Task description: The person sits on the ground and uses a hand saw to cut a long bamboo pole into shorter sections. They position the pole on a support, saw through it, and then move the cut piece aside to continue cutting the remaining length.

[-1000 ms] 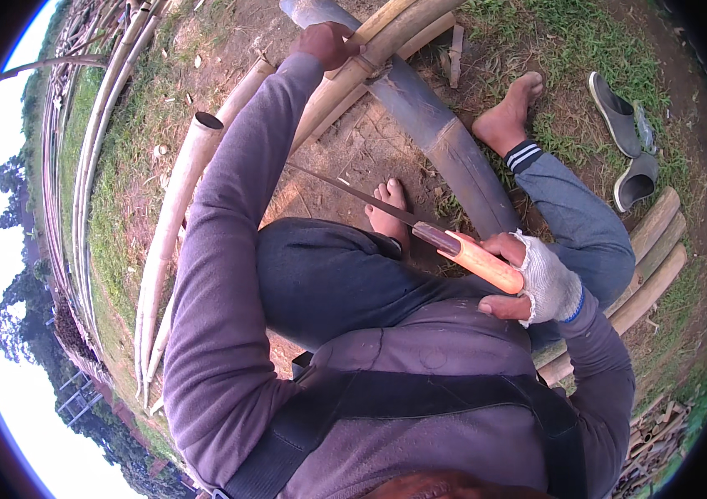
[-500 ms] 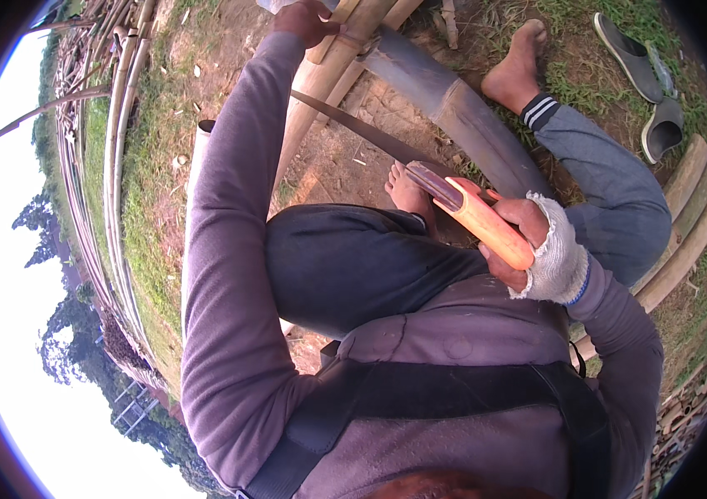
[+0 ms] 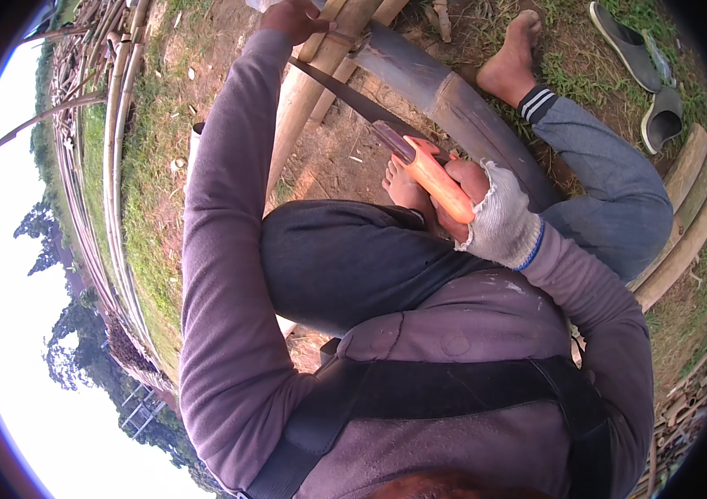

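In front of our knees, in the head view, our right hand, in a white fingerless glove, is clenched round the orange handle of a long knife. The blade runs up and to the left from that hand, its long axis slanting toward our left hand at the top edge. The tip lies against the pale bamboo poles just below the left hand.

Our left hand is stretched far out and closed on the upper end of those poles, though the frame edge cuts off part of it, so we cannot tell the grip fully. The poles run lengthwise away from us, roughly in line with the left arm, and the blade crosses them at a slant.

Just right of the blade lies a dark, curved bamboo half-shell, passing under the right hand. Beyond it rests our bare foot, and further right a pair of grey sandals on the grass. More poles lie by our right knee.
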`<state>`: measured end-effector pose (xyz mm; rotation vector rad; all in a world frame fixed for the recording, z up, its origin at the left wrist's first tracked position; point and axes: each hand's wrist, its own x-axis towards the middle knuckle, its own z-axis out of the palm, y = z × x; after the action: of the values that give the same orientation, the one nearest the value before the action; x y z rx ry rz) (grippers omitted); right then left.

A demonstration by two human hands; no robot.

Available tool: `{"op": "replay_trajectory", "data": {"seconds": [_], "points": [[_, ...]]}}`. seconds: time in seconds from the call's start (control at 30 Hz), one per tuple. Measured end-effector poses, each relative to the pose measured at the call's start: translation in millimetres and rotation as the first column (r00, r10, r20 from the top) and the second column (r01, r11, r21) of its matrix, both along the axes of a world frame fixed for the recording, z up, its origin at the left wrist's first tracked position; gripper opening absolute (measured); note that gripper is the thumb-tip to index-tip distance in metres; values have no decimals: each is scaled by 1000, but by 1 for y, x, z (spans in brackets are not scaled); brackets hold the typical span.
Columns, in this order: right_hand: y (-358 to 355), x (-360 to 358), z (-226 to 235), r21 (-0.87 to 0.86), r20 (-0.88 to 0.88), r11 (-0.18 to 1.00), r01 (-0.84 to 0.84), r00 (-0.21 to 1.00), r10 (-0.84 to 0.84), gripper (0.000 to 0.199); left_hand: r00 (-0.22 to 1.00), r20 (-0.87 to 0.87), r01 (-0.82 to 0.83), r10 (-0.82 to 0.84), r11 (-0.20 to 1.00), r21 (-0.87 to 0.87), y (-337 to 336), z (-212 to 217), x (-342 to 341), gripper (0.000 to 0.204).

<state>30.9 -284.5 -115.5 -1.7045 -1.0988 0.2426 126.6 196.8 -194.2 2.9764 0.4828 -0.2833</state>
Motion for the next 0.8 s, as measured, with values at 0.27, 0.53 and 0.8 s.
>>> {"op": "replay_trajectory", "data": {"seconds": [0.27, 0.53, 0.8], "points": [[23, -4, -9, -62, -54, 997, 39, 998, -42, 33, 997, -57, -46, 43, 998, -48, -13, 16, 5, 46], [0, -6, -4, -63, -65, 998, 20, 998, -24, 34, 1000, -10, 0, 0, 1000, -31, -10, 16, 4, 44], [58, 10, -15, -161, -88, 987, 11, 996, -25, 41, 1000, -20, -20, 18, 997, -68, -8, 12, 5, 42]]}}
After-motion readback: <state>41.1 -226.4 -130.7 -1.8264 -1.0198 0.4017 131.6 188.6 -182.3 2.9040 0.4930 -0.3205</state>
